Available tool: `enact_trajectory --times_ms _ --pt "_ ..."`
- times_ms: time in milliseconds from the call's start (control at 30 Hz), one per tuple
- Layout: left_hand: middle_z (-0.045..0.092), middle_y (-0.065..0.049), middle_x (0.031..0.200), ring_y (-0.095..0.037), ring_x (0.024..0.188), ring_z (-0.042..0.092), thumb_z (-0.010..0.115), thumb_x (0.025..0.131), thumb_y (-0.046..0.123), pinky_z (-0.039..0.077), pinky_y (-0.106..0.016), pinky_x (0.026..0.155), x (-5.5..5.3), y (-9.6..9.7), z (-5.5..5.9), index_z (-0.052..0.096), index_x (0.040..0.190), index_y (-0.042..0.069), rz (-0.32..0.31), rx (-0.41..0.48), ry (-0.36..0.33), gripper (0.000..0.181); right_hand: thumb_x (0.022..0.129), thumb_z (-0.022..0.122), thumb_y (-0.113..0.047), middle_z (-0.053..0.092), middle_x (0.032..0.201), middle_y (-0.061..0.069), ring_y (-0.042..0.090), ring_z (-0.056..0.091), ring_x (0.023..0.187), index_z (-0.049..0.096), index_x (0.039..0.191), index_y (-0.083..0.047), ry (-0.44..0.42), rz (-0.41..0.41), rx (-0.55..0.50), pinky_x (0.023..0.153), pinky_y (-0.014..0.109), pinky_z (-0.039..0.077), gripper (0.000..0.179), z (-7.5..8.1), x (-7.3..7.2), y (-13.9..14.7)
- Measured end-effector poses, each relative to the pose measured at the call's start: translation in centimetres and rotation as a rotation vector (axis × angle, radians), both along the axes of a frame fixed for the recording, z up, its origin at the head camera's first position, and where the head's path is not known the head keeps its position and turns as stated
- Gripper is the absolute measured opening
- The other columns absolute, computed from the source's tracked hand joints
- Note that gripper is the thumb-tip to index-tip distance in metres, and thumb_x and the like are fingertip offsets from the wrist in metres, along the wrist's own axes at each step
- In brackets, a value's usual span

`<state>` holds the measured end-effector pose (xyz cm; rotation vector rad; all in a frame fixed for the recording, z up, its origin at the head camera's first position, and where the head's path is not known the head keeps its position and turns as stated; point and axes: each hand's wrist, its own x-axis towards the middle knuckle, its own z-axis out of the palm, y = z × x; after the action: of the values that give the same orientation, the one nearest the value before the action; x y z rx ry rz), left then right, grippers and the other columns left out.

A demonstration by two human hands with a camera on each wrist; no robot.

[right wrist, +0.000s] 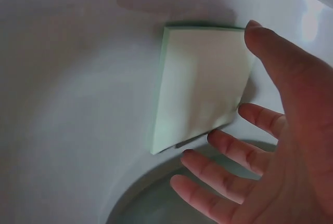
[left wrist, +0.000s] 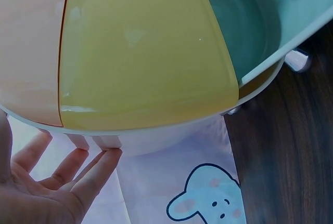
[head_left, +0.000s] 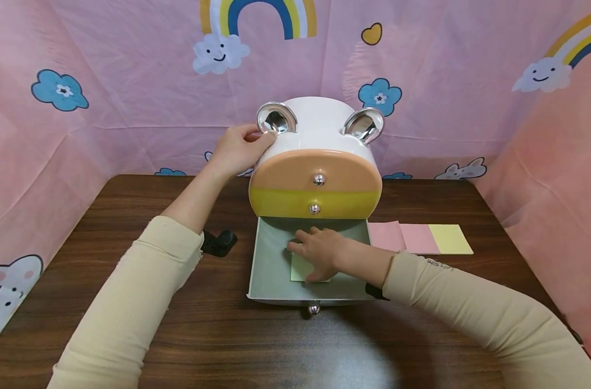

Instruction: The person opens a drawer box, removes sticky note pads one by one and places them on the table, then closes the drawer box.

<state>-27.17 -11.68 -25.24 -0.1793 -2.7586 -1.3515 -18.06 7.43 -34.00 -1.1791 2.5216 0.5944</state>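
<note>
A small bear-eared drawer box (head_left: 319, 121) stands on the table with its bottom green drawer (head_left: 270, 270) pulled out. Inside that drawer lies a pale green sticky note pad (right wrist: 200, 86). My right hand (head_left: 321, 251) reaches over the pad with fingers spread. In the right wrist view the thumb is at one corner and the fingertips are close along the neighbouring edge. My left hand (head_left: 241, 150) rests against the box's side beneath a silver ear (head_left: 277, 117). Its fairly straight fingers (left wrist: 99, 174) touch the white shell in the left wrist view.
Two pink sticky note pads (head_left: 419, 237) and a yellow pad (head_left: 450, 239) lie in a row on the wooden table (head_left: 198, 329), right of the drawer. The orange drawer (head_left: 285, 170) and yellow drawer (head_left: 283, 202) are closed. A patterned pink cloth (head_left: 144, 65) hangs behind.
</note>
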Motion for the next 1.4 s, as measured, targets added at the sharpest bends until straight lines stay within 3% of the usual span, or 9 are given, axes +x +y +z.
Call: enact_trajectory --times_ms 467,833,1267,1400 --pt "0.063 -0.010 0.114 -0.020 0.102 0.057 0.052 0.087 0.047 0.047 -0.035 0.086 0.0 0.0 0.0 0.062 0.117 0.015 -0.001 -0.007 -0.001 0.045 0.074 0.066 -0.059 0.040 0.131 0.006 0.028 0.052 0.111 0.032 0.133 -0.023 0.066 -0.029 0.029 0.080 0.033 0.052 0.077 -1.1 0.4 -0.8" --pt "0.063 -0.010 0.115 -0.021 0.102 0.058 0.052 0.087 0.047 0.047 -0.035 0.085 -0.1 0.0 -0.2 0.062 0.116 0.015 -0.004 0.002 0.003 0.044 0.071 0.066 -0.062 0.039 0.126 0.006 0.023 0.055 0.099 0.032 0.127 -0.021 0.126 -0.034 0.037 0.067 0.029 0.053 0.077 -1.4 0.8 -1.2" --pt "0.063 -0.012 0.114 -0.022 0.104 0.058 0.053 0.088 0.045 0.046 -0.037 0.087 0.0 0.0 0.0 0.063 0.115 0.013 -0.009 -0.001 0.016 0.043 0.072 0.068 -0.058 0.038 0.126 0.006 0.023 0.054 0.098 0.032 0.124 -0.019 0.158 -0.007 0.070 0.067 0.028 0.052 0.074 -1.5 1.2 -1.0" --pt "0.063 -0.012 0.114 -0.022 0.104 0.058 0.053 0.088 0.045 0.046 -0.037 0.089 -0.1 0.0 0.0 0.063 0.116 0.014 -0.007 -0.004 0.017 0.043 0.074 0.067 -0.056 0.038 0.127 0.006 0.024 0.053 0.102 0.032 0.124 -0.019 0.146 0.005 0.086 0.074 0.030 0.052 0.072 -1.3 1.1 -0.9"
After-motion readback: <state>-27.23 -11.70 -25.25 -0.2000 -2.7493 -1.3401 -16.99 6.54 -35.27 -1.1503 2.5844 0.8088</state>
